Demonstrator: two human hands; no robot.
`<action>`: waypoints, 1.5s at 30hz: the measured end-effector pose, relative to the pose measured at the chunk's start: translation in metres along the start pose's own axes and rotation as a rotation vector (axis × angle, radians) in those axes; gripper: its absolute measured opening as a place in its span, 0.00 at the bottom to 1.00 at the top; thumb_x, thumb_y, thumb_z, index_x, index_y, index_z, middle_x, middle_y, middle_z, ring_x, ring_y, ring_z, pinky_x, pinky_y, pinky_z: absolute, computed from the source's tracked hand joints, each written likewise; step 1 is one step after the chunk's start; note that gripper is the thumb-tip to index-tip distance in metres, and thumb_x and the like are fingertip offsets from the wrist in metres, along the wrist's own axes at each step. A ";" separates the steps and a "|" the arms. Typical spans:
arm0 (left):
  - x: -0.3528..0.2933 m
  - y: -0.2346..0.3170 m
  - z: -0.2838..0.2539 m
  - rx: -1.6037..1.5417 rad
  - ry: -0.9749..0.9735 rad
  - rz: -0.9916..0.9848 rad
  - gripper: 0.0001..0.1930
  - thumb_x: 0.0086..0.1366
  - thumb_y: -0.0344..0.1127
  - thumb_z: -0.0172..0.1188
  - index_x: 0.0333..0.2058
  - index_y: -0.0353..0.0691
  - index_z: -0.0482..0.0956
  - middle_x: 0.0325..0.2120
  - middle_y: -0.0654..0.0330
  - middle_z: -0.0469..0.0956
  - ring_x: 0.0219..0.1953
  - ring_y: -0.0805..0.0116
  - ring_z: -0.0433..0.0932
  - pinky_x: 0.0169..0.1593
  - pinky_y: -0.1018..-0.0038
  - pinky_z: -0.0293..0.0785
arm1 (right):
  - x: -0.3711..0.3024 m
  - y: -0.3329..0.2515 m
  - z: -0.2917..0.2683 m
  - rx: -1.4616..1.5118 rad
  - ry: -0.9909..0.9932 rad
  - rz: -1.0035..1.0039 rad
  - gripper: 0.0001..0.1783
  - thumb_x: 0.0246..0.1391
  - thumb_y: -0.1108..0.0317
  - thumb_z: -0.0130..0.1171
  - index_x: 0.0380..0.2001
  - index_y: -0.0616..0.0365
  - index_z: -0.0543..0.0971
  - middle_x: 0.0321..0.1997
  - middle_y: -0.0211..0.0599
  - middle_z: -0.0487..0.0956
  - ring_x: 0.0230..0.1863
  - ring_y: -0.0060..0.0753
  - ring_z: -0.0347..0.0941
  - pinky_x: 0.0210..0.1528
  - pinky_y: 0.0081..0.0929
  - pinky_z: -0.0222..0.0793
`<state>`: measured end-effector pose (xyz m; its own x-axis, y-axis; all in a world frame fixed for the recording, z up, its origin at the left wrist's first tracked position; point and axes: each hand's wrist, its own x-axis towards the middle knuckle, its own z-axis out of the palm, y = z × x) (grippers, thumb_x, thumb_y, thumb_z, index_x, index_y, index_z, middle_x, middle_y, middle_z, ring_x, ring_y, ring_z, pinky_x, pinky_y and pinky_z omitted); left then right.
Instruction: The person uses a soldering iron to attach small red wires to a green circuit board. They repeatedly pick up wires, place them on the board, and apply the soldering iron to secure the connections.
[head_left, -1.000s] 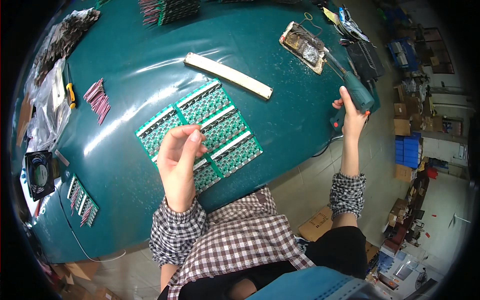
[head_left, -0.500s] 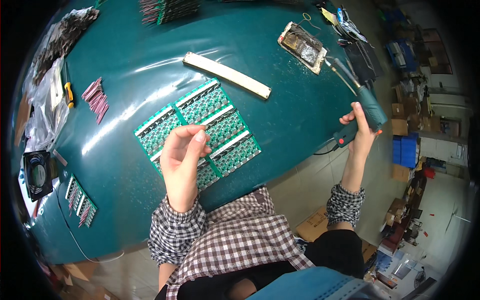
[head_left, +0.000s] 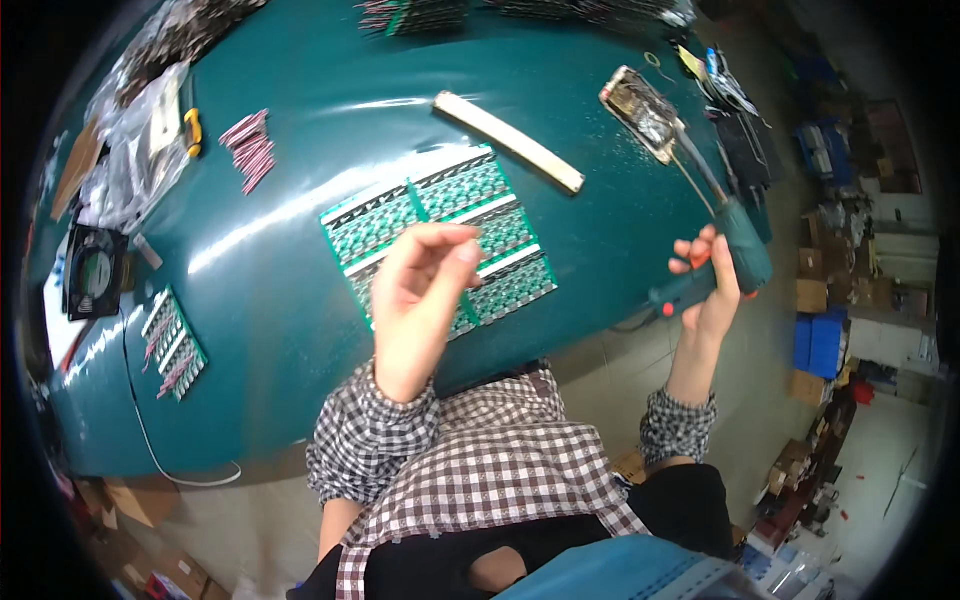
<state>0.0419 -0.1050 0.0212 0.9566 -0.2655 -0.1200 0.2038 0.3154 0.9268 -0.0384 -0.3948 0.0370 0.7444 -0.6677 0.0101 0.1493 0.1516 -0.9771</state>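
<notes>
R hand (head_left: 712,290) drew back w/ soldering iron (head_left: 735,245) | grip clenched, tip up-left | L hand (head_left: 420,290) pinched over boards (head_left: 440,235)

The worktop (head_left: 300,300) is glossy dark teal, and the circuit boards (head_left: 440,235) on it are green with white stripes and fine silver patterning. The soldering iron (head_left: 735,255) has a dark green body with orange-red accents. The sleeves (head_left: 375,440) are a black-and-white check, and the strip (head_left: 508,141) is cream.
</notes>
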 end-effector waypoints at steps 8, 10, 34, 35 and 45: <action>-0.010 -0.002 -0.008 -0.090 -0.042 0.043 0.09 0.66 0.28 0.58 0.44 0.34 0.76 0.42 0.60 0.76 0.42 0.74 0.76 0.41 0.78 0.74 | -0.042 0.018 0.021 0.444 -0.372 0.371 0.17 0.63 0.56 0.52 0.40 0.61 0.69 0.28 0.33 0.74 0.35 0.33 0.77 0.29 0.26 0.80; -0.012 -0.001 -0.012 -0.119 -0.039 0.054 0.09 0.66 0.28 0.58 0.44 0.34 0.75 0.42 0.60 0.76 0.42 0.74 0.76 0.41 0.78 0.74 | -0.048 0.019 0.028 0.487 -0.402 0.425 0.17 0.64 0.55 0.51 0.40 0.61 0.69 0.27 0.33 0.74 0.35 0.32 0.76 0.29 0.26 0.80; 0.085 0.034 -0.200 1.238 0.381 0.463 0.06 0.58 0.32 0.62 0.34 0.39 0.76 0.30 0.55 0.75 0.35 0.56 0.77 0.39 0.65 0.74 | 0.039 0.092 0.007 0.893 -0.572 0.474 0.16 0.64 0.58 0.53 0.43 0.60 0.67 0.34 0.34 0.71 0.41 0.30 0.70 0.41 0.31 0.78; 0.092 0.031 -0.205 1.275 0.384 0.453 0.06 0.58 0.32 0.62 0.34 0.39 0.76 0.29 0.57 0.74 0.33 0.59 0.76 0.37 0.67 0.73 | 0.038 0.091 0.008 0.871 -0.565 0.459 0.16 0.64 0.58 0.53 0.43 0.59 0.67 0.33 0.34 0.70 0.40 0.30 0.70 0.41 0.31 0.79; 0.089 0.034 -0.191 1.139 0.188 0.280 0.05 0.56 0.32 0.60 0.27 0.37 0.76 0.27 0.57 0.74 0.29 0.61 0.77 0.34 0.66 0.73 | 0.033 0.084 0.006 0.822 -0.495 0.458 0.17 0.63 0.59 0.55 0.43 0.60 0.67 0.33 0.32 0.69 0.40 0.28 0.68 0.42 0.28 0.76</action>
<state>0.1737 0.0560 -0.0258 0.9733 -0.1485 0.1751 -0.2292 -0.6758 0.7006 0.0025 -0.4002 -0.0434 0.9953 -0.0790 -0.0563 0.0436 0.8828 -0.4678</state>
